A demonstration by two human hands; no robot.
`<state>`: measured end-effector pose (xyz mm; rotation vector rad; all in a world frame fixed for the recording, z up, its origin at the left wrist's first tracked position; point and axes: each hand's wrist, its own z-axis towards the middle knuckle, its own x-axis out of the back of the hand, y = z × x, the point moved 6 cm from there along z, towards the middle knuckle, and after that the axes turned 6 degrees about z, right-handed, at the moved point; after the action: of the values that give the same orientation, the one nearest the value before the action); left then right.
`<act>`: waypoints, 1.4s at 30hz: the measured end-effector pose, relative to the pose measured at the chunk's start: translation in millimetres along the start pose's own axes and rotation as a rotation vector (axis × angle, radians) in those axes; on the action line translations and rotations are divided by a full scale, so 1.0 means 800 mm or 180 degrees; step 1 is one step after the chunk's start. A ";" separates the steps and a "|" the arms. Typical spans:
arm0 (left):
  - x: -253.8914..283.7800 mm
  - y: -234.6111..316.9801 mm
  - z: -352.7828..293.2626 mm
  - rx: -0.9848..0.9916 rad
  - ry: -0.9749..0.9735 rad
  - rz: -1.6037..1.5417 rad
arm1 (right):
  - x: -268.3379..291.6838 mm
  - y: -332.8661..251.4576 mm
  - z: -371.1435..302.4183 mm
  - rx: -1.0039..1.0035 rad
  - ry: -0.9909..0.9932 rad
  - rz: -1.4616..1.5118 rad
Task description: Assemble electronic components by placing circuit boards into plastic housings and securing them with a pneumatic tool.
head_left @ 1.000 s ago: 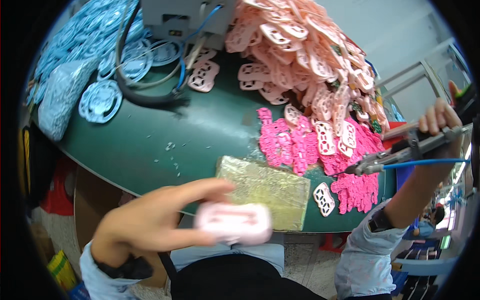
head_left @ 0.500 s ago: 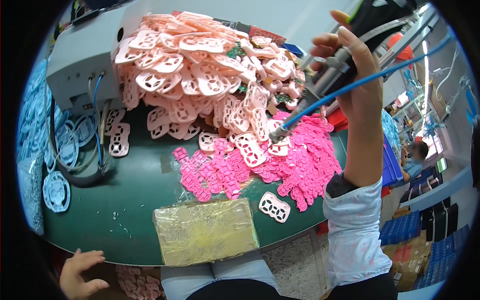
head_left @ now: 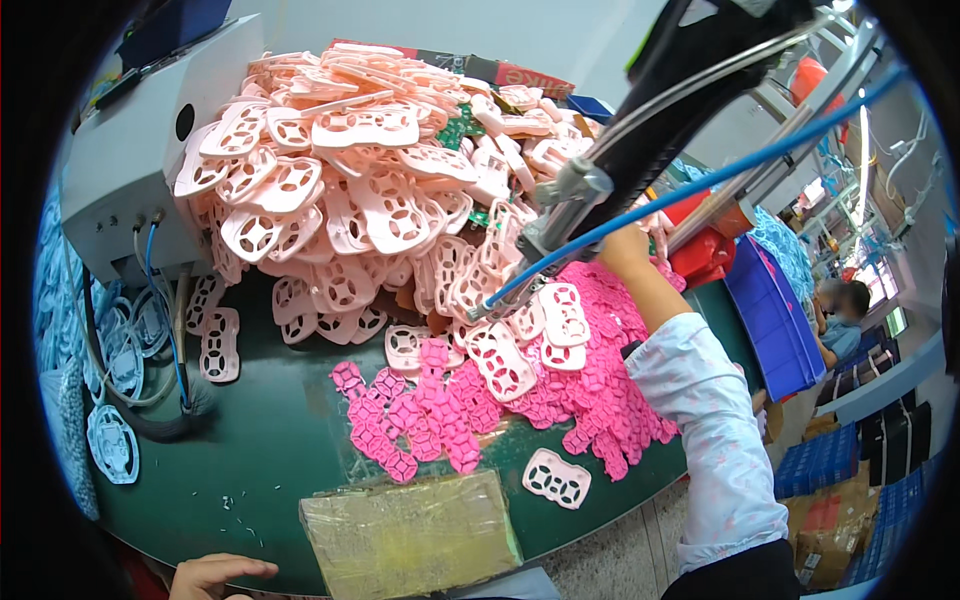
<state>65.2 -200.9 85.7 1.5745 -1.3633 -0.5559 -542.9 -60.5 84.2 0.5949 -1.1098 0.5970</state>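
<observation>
At the lower left by the table edge, my left hand (head_left: 212,577) hangs with its fingers stretched out and nothing in it; the lower part is cut off. My right hand (head_left: 628,250) reaches behind the metal head of a mounted arm (head_left: 565,205), its fingers hidden. A blue hose (head_left: 690,188) crosses in front of it. Nearby lie a heap of bright pink geometric pieces (head_left: 600,400) and a tall pile of pale pink plastic plates with cutouts (head_left: 350,205). One such plate (head_left: 556,478) rests alone beside a tape-covered board (head_left: 410,538).
A grey machine (head_left: 150,150) with cables stands at the left, near light blue plastic parts (head_left: 112,440). To the right are a purple-blue bin (head_left: 775,325), red containers (head_left: 700,255) and stacked boxes (head_left: 825,460). Farther back sits another person (head_left: 845,320).
My right hand has dropped from high on the mounted arm to behind its head. The metal head has shifted left. My left hand has moved lower in the view, toward the right.
</observation>
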 end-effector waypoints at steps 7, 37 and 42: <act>-0.010 0.013 0.011 0.0222 0.0150 -0.0229 | 0.018 0.006 -0.001 -0.0393 0.0413 0.0571; -0.134 0.048 0.048 -0.1236 0.1102 -0.2293 | 0.149 -0.306 -0.381 -0.0383 -0.3553 0.6079; -0.124 0.033 0.049 -0.1175 0.1293 -0.2296 | 0.146 -0.267 -0.355 -0.0732 -0.2633 0.6325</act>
<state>-7.9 -121.0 67.6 1.7197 -0.3361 -0.8033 -175.2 5.8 70.5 -0.8372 -2.3597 1.9291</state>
